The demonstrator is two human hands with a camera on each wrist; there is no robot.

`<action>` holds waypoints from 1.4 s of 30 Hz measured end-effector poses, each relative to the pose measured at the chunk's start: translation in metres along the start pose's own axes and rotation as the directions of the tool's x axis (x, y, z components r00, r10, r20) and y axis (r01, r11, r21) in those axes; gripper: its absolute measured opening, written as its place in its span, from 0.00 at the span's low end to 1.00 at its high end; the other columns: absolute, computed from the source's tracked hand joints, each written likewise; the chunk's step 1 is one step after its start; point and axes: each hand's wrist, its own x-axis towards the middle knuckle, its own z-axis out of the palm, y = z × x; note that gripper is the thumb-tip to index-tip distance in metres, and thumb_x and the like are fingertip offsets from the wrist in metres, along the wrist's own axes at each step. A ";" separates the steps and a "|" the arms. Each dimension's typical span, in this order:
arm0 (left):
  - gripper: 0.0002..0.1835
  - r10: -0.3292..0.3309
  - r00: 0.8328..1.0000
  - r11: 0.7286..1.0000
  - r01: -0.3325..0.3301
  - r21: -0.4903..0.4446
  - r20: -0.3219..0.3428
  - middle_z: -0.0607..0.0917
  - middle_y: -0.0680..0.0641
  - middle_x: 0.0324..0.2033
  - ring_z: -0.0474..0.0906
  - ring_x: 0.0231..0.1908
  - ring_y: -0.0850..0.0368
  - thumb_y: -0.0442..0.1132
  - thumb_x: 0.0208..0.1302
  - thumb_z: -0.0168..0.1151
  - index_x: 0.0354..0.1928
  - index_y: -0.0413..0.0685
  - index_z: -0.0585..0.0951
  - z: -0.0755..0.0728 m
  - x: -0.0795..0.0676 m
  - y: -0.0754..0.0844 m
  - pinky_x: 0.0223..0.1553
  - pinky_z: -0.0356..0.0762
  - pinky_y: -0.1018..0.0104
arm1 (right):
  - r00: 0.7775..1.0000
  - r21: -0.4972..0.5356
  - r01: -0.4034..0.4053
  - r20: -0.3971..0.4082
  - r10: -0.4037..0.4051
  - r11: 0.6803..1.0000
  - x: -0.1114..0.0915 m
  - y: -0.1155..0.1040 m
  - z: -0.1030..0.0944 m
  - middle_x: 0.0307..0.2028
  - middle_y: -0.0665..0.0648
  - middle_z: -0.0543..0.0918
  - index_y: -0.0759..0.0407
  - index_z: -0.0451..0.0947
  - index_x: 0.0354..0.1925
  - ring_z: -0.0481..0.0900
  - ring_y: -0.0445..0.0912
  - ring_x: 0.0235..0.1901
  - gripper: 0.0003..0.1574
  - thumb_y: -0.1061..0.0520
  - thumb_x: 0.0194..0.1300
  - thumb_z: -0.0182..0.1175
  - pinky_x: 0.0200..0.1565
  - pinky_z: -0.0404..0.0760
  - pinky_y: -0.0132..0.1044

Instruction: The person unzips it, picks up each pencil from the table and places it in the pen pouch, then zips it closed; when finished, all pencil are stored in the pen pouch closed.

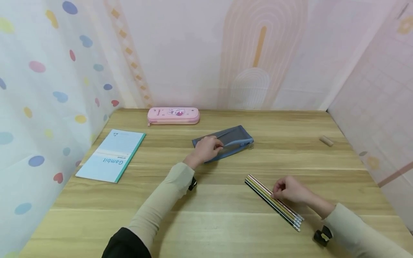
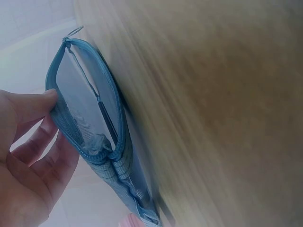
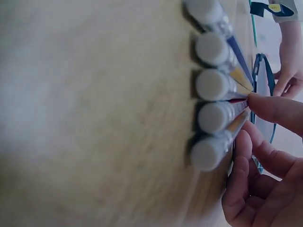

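A blue-grey mesh pencil pouch (image 1: 235,134) lies unzipped in the middle of the table, its mouth gaping. My left hand (image 1: 208,148) pinches one edge of that mouth between thumb and fingers; the left wrist view shows the parted zipper (image 2: 122,113) and a ring pull at its far end. To the right and nearer, several pencils (image 1: 265,193) lie side by side at a slant, white erasers (image 3: 211,48) toward me. My right hand (image 1: 292,190) is over the row, its thumb and forefinger pinching a pencil (image 3: 240,105) on the row's right side.
A pink pencil case (image 1: 173,116) stands at the table's back edge. On the left lies a light-blue notebook (image 1: 111,156) with a green spine. A small tan cylinder (image 1: 326,141) sits at the far right. Patterned cloth walls (image 1: 193,53) border the table behind and at both sides.
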 end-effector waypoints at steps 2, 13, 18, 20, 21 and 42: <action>0.09 0.000 1.000 1.000 0.000 -0.001 -0.001 0.82 0.50 0.32 0.77 0.30 0.61 0.40 0.58 0.57 0.38 0.47 0.83 0.001 0.000 -0.001 0.31 0.75 0.69 | 1.000 0.018 -0.023 0.012 0.023 1.000 0.001 -0.001 -0.001 0.20 0.51 0.76 0.64 0.76 0.23 0.69 0.39 0.21 0.08 0.60 0.49 0.64 0.22 0.69 0.28; 0.09 0.005 1.000 1.000 -0.005 0.002 -0.017 0.82 0.51 0.32 0.77 0.30 0.61 0.40 0.58 0.58 0.37 0.48 0.84 0.003 0.000 -0.001 0.31 0.75 0.69 | 0.999 0.055 -0.044 0.008 0.043 0.998 0.001 -0.001 -0.002 0.20 0.51 0.75 0.66 0.74 0.23 0.68 0.40 0.22 0.07 0.63 0.50 0.62 0.24 0.68 0.27; 0.09 0.007 1.000 1.000 -0.007 -0.001 -0.014 0.82 0.50 0.32 0.76 0.30 0.61 0.40 0.58 0.58 0.38 0.47 0.84 0.002 0.000 -0.001 0.31 0.75 0.68 | 1.000 0.018 -0.013 -0.013 0.013 1.000 -0.002 -0.001 -0.001 0.20 0.51 0.75 0.65 0.76 0.23 0.67 0.38 0.20 0.07 0.60 0.51 0.62 0.23 0.67 0.26; 0.09 0.005 1.000 1.000 -0.005 -0.003 -0.011 0.82 0.50 0.32 0.76 0.30 0.61 0.40 0.58 0.58 0.38 0.47 0.84 0.001 0.000 -0.001 0.31 0.75 0.68 | 1.000 0.010 -0.004 -0.022 0.004 1.000 -0.003 0.000 0.000 0.20 0.51 0.76 0.64 0.77 0.23 0.66 0.37 0.20 0.07 0.60 0.51 0.61 0.22 0.66 0.26; 0.09 0.004 1.000 1.000 -0.004 -0.001 -0.010 0.82 0.50 0.32 0.76 0.30 0.61 0.40 0.58 0.57 0.38 0.47 0.84 0.001 0.000 -0.001 0.31 0.75 0.69 | 1.000 0.010 0.000 -0.025 0.001 1.000 -0.003 0.000 0.000 0.20 0.52 0.76 0.64 0.78 0.24 0.66 0.37 0.20 0.07 0.60 0.52 0.61 0.22 0.66 0.26; 0.09 0.001 1.000 1.000 -0.001 0.004 -0.029 0.81 0.51 0.31 0.76 0.29 0.61 0.40 0.58 0.57 0.38 0.47 0.84 0.000 0.003 0.002 0.29 0.74 0.69 | 0.967 0.475 -0.256 0.119 0.227 0.842 0.050 -0.025 -0.028 0.19 0.45 0.76 0.60 0.76 0.29 0.73 0.36 0.21 0.11 0.54 0.61 0.52 0.26 0.73 0.28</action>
